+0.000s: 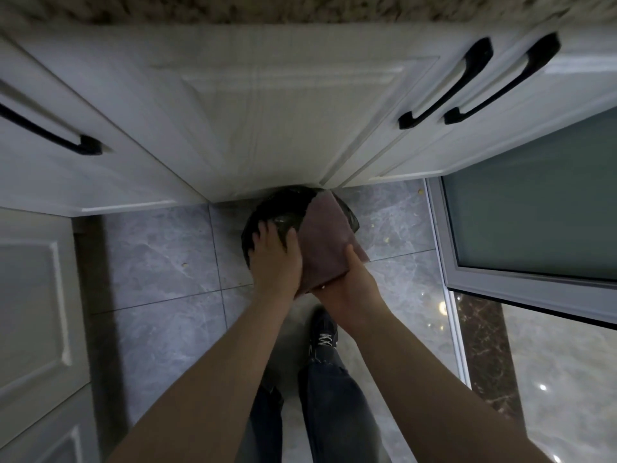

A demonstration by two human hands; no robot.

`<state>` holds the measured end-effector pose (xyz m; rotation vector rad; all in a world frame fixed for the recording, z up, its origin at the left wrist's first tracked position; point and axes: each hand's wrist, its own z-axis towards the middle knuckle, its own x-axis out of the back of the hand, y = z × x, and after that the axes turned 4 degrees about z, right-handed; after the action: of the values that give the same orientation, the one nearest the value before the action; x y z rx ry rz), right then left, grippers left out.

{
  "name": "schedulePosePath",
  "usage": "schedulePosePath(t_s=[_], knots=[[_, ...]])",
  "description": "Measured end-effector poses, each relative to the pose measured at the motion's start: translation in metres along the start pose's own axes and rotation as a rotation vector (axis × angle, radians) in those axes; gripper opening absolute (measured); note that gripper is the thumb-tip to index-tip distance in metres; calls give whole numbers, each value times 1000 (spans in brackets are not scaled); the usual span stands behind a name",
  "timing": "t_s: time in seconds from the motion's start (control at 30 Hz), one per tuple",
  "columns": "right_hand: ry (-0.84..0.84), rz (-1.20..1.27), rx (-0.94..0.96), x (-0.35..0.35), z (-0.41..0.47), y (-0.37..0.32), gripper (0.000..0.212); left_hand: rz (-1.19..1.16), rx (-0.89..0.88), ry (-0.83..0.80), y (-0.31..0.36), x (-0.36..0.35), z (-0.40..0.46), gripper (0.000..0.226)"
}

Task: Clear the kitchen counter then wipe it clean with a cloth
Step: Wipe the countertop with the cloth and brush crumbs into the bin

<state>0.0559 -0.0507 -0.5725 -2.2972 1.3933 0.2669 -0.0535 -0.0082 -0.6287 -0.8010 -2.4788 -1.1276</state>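
Observation:
A folded brown cloth (329,243) is held flat over a round bin lined with a black bag (283,205) on the floor, just below the white cabinets. My right hand (350,279) grips the cloth's near edge from underneath, thumb on top. My left hand (273,259) lies beside the cloth with its fingers spread toward the bin's opening and its edge against the cloth. The speckled granite counter (300,6) shows only as a strip along the top.
White cabinet doors (293,121) with black handles (447,85) stand right behind the bin. A frosted glass door (534,208) hangs open on the right. Grey tiled floor (160,255) surrounds the bin; my legs and a dark shoe (322,332) are below.

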Motion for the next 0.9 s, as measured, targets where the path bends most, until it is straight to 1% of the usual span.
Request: schedulePosePath(t_s=[0.03, 0.07, 0.1, 0.13, 0.17, 0.2, 0.23, 0.27, 0.3, 0.33, 0.4, 0.43, 0.47, 0.5, 0.53, 0.57, 0.6, 0.63, 0.7, 0.73, 0.8, 0.9], knots=[[24, 1, 1, -6, -3, 3, 53, 19, -209, -7, 11, 5, -11, 58], [-3, 1, 16, -9, -7, 2, 47, -29, -382, -106, 13, 0, -15, 56], [-8, -35, 26, -13, -11, 5, 41, 2, -428, -260, 11, 0, -23, 57], [-40, -38, 23, -18, -14, 5, 38, 12, -294, -367, 10, 2, -24, 61], [-48, 6, 23, -23, -24, 4, 39, -39, -69, -410, 6, 9, -21, 66], [-86, 25, 16, -25, -34, 2, 45, -105, 212, -372, 5, 19, -17, 70], [-119, 0, 13, -25, -43, -1, 51, -128, 365, -275, 6, 28, -13, 71], [-161, -5, 18, -25, -54, -3, 54, -151, 404, -173, 15, 39, -18, 72], [-202, 1, 13, -27, -67, -6, 55, -189, 359, -125, 24, 47, -25, 72], [-236, 18, 4, -29, -77, -10, 55, -324, 361, -147, 37, 55, -32, 72], [-247, 3, 28, -38, -94, -18, 54, -646, 480, -292, 60, 72, -54, 71], [-250, -11, 36, -47, -104, -19, 53, -721, 477, -324, 65, 79, -66, 64], [-250, -14, 47, -55, -116, -19, 52, -752, 438, -332, 74, 91, -80, 55], [-225, -19, 57, -61, -125, -18, 50, -677, 336, -269, 75, 98, -92, 46], [-212, -19, 61, -66, -134, -16, 48, -650, 261, -180, 76, 103, -104, 42], [-178, -53, 82, -77, -151, -21, 45, -621, 221, -123, 86, 114, -120, 40], [-156, -61, 78, -81, -156, -19, 43, -631, 221, -87, 84, 115, -126, 38], [-155, -97, 56, -90, -169, -23, 43, -589, 208, -51, 91, 122, -137, 34], [-197, -191, -4, -104, -201, -36, 46, -504, 184, -11, 100, 138, -155, 29], [-222, -223, -7, -113, -221, -45, 46, -535, 178, 13, 105, 147, -165, 29], [-229, -241, 20, -127, -249, -66, 44, -618, 205, 58, 118, 162, -183, 27], [-241, -234, 141, -153, -292, -114, 46, -521, 185, 130, 137, 176, -199, 19]])
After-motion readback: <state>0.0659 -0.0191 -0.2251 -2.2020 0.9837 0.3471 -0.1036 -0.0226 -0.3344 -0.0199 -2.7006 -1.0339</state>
